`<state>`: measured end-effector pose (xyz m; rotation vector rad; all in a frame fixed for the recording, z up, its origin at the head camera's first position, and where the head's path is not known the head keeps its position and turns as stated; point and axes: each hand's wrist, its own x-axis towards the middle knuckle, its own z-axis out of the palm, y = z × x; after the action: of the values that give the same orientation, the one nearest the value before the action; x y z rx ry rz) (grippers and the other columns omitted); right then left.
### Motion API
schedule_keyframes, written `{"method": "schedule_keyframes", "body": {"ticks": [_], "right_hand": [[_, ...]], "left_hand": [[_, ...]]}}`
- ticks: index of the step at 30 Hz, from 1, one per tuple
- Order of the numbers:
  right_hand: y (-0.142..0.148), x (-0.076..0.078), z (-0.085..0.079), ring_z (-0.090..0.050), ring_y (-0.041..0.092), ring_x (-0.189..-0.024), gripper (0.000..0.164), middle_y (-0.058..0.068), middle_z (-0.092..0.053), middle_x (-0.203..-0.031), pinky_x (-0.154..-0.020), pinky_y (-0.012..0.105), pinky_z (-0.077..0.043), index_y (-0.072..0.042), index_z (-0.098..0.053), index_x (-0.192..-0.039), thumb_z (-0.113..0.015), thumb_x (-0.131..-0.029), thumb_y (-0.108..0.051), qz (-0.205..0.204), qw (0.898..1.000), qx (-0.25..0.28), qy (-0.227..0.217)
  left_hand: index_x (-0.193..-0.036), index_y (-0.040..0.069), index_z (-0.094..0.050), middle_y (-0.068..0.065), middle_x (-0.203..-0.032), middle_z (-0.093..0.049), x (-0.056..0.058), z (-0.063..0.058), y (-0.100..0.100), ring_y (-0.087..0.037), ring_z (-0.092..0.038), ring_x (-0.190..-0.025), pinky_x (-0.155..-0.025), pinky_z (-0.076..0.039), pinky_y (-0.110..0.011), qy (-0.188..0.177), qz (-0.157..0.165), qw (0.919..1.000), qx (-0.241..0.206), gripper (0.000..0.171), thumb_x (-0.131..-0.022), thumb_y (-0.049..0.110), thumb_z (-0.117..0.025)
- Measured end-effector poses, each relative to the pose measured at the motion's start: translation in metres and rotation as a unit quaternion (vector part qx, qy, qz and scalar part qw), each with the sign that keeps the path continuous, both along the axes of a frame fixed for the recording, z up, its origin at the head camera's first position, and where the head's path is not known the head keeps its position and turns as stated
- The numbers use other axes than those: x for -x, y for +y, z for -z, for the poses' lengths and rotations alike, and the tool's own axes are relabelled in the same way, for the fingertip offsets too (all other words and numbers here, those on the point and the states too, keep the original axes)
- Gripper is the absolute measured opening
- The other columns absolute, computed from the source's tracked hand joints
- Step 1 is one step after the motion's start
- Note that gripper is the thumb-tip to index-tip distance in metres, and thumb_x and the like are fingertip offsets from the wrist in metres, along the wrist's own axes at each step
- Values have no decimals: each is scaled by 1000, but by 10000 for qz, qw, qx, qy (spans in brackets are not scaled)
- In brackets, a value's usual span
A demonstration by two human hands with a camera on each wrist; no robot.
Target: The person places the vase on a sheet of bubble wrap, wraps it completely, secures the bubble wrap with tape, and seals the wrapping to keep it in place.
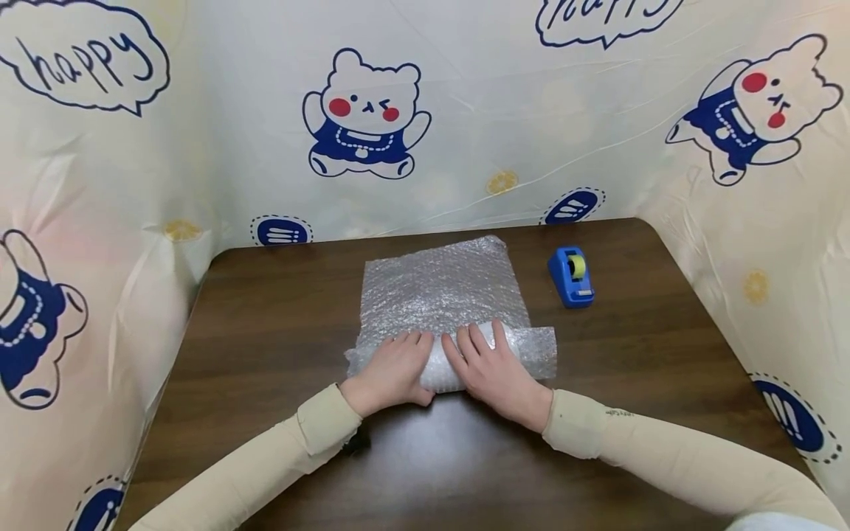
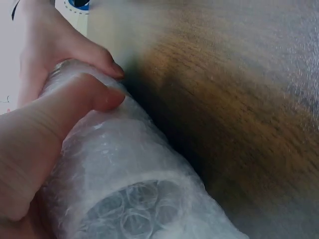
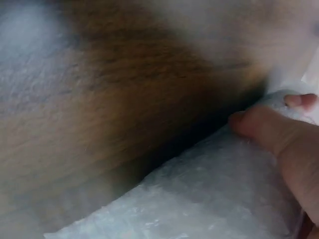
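A sheet of clear bubble wrap (image 1: 441, 287) lies flat on the table, its near part rolled around a whitish cylinder (image 1: 443, 367). My left hand (image 1: 392, 369) grips the left half of this roll, fingers over the top and thumb on the near side. Close beside it, my right hand (image 1: 494, 369) holds the right half the same way. Loose wrap sticks out past both ends. In the left wrist view, the bubble-wrapped roll (image 2: 124, 139) has several round outlines at its end. The right wrist view shows my right thumb (image 3: 269, 127) pressing the wrap.
A blue tape dispenser (image 1: 572, 276) with a yellowish roll stands right of the sheet, towards the back. The brown wooden table (image 1: 279, 310) meets a printed cloth (image 1: 478, 147) behind and at both sides. A small dark item (image 1: 358, 442) shows below the left sleeve, partly hidden.
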<state>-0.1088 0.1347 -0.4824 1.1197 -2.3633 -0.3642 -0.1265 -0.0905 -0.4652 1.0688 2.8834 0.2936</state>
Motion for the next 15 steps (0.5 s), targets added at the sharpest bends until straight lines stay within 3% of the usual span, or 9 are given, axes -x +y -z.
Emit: {"method": "schedule_keyframes", "body": {"ticks": [2,9,15], "right_hand": [[1,2,0,-59,36,-110,66,19,-61,-120,-88,60,-50,-2,-54,-139,-75,-85,-35,-93,9998,74,-150],[5,11,-11,-57,32,-108,95,14,-59,-120,-87,56,-49,-4,-50,-140,-91,-66,-48,-318,9942,85,-1028],[5,16,-18,-55,31,-109,97,11,-59,-121,-89,57,-49,-7,-49,-140,-92,-66,-52,-321,9857,66,-1651]], "left_hand": [[-111,3,-57,-9,-96,-63,1,1,0,-27,-62,-83,-68,-53,-45,-70,73,9999,-53,66,-67,40,-89],[-105,4,-57,-2,-84,-58,6,-1,-1,-18,-56,-71,-58,-50,-37,-546,152,9978,-331,60,-67,39,-88],[-121,1,-50,-4,-86,-60,7,-4,-2,-17,-56,-68,-57,-49,-35,-1235,-127,9907,-555,75,-67,36,-88]]}}
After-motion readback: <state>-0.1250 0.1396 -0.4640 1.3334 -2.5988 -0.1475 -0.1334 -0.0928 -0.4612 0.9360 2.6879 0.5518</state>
